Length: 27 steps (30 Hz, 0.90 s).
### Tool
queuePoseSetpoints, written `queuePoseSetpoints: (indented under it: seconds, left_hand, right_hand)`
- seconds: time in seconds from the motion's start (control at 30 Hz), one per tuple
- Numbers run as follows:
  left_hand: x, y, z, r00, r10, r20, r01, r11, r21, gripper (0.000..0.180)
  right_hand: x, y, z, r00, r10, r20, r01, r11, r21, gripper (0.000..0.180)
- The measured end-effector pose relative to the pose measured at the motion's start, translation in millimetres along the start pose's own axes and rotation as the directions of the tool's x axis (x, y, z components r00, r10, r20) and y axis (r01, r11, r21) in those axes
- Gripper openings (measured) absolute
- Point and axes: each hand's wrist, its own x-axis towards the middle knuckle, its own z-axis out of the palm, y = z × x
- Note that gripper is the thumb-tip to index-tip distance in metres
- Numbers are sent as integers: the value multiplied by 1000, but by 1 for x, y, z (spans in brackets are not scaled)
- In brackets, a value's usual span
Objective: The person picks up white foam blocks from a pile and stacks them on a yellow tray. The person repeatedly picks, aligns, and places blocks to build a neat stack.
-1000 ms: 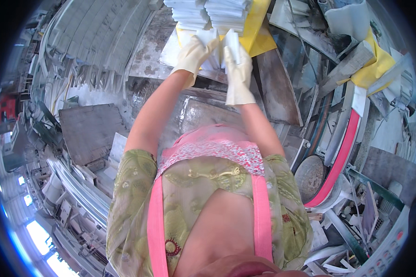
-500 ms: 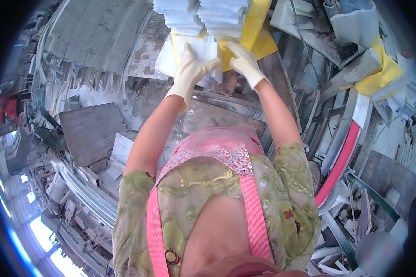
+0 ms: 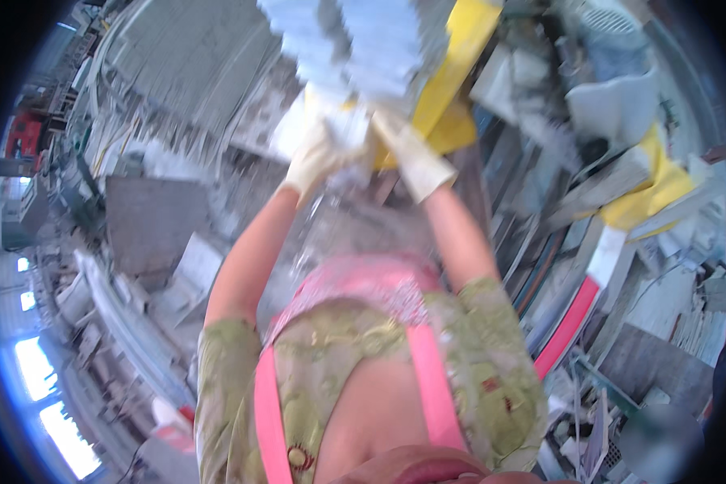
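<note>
Both my hands wear cream rubber gloves. Between them is a small bundle of white slabs (image 3: 349,129), blurred by motion. My left hand (image 3: 311,160) is closed against the bundle's left side. From the right, my right hand (image 3: 411,155) presses on its other side with the fingers pointing away from me; the fingertips are partly smeared. Just beyond the hands rise two taller stacks of white slabs (image 3: 379,44), side by side. A yellow sheet (image 3: 452,77) lies under and to the right of them.
A large pile of grey strips (image 3: 194,64) fills the far left. A flat grey board (image 3: 153,222) lies nearer on the left. On the right are a white plastic tub (image 3: 613,113), another yellow sheet (image 3: 657,189), stone offcuts and a pink-red strip (image 3: 569,327).
My hands have come closer together around the white slab bundle; the left thumb no longer sticks out. The whole view has shifted and tilted slightly.
</note>
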Motion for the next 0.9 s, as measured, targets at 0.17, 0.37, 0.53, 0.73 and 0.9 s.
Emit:
queuePoseSetpoints:
  seconds: [0.17,0.37,0.53,0.73,0.9]
  left_hand:
    - [-9,26,19,992,24,-123,25,923,384,137]
    - [-8,40,16,982,-96,-165,147,931,333,116]
    - [3,31,-17,998,41,38,-53,903,426,112]
    - [8,1,-30,968,223,112,-248,907,342,111]
    - [-14,-54,5,906,159,-392,-242,955,-172,115]
  right_hand:
    - [15,11,15,993,-99,61,106,987,-119,65]
    - [13,-2,20,979,-169,116,187,968,-170,59]
    - [7,4,40,981,-127,-150,66,930,-361,64]
    - [16,1,35,996,-73,-50,44,898,-438,77]
    - [12,-32,16,960,192,206,-148,967,-209,84]
